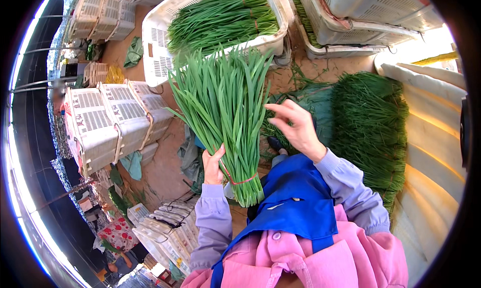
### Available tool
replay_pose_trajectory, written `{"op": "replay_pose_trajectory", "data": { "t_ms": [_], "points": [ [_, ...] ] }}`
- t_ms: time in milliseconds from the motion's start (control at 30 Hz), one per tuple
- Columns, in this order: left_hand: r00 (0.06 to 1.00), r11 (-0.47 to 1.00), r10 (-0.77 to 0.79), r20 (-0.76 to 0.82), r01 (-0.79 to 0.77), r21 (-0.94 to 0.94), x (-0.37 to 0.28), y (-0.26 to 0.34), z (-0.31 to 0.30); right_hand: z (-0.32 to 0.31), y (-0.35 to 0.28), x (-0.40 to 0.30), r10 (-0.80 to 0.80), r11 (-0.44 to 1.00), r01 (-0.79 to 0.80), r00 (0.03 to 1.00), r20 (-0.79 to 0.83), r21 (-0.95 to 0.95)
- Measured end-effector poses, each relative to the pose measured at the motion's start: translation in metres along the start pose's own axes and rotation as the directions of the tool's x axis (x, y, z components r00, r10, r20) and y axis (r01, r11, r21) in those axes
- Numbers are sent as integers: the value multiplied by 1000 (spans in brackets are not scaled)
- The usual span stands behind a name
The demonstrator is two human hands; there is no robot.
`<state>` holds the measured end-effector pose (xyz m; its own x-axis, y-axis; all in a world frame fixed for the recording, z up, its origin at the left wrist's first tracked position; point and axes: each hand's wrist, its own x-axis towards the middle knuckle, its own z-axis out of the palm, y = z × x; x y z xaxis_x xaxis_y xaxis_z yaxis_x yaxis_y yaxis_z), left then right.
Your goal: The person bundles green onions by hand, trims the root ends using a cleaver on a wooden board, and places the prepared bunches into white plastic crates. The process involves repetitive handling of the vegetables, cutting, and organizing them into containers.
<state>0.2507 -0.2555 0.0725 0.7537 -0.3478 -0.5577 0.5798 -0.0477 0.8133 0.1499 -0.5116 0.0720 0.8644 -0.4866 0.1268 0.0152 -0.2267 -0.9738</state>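
Observation:
My left hand (213, 165) grips a thick bundle of garlic chives (229, 111) low on its left side, the thumb lying across the stalks. A red band (243, 180) circles the bundle near its pale cut ends, and the leaves fan out away from me. To the right of the leaves hovers my right hand (295, 126), its thumb and fingers bent and apart with nothing visible between them. Beyond the bundle stands a white plastic crate (156, 62), with several banded chive bundles (221, 19) laid in it.
Many chive bundles (366, 134) are stacked at right against pale sheeting (432, 137). Stacked white crates (370, 32) rise at the far right; more closed crates (120, 107) stand at left. Flattened crates (169, 228) lie lower left. Another person's arm (126, 261) shows beyond them.

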Motion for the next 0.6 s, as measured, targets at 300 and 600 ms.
{"op": "replay_pose_trajectory", "data": {
  "t_ms": [300,600],
  "points": [
    [999,999,27,-36,-26,40,-1,0,6,25,24,-7,-6,994,10,999,-38,105],
    [993,993,116,-20,-117,-31,6,9,30,-4,57,-11,734,383,-454,678,33,804]
  ]
}}
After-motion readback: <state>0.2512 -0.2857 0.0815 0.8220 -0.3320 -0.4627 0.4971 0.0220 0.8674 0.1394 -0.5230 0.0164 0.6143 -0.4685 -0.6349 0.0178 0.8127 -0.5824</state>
